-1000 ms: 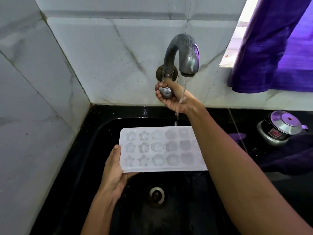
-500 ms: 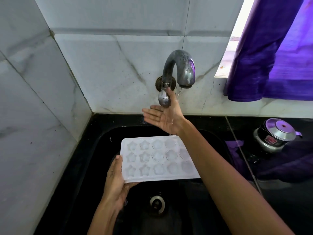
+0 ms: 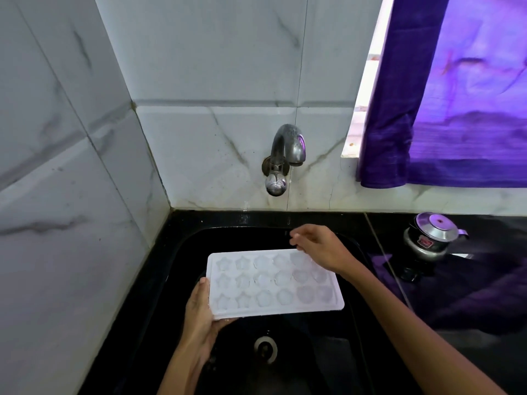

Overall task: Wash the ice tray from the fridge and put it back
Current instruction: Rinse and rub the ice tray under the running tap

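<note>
A white ice tray (image 3: 273, 282) with star and flower moulds is held flat over the black sink (image 3: 182, 252). My left hand (image 3: 201, 315) grips its near-left corner, thumb on the rim. My right hand (image 3: 316, 248) hovers at the tray's far-right corner with fingers loosely curled; whether it touches the rim I cannot tell. The metal tap (image 3: 285, 155) on the tiled wall stands above and behind the tray, with only a drip under its spout.
The sink drain (image 3: 266, 347) lies below the tray. A small steel pot with lid (image 3: 432, 236) stands on the black counter at right. A purple curtain (image 3: 456, 95) hangs at the window. Marble-tiled walls close the left and back.
My right hand has left the tap knob and come down to the tray's far-right corner. The water stream has stopped. The view has tilted back from the sink.
</note>
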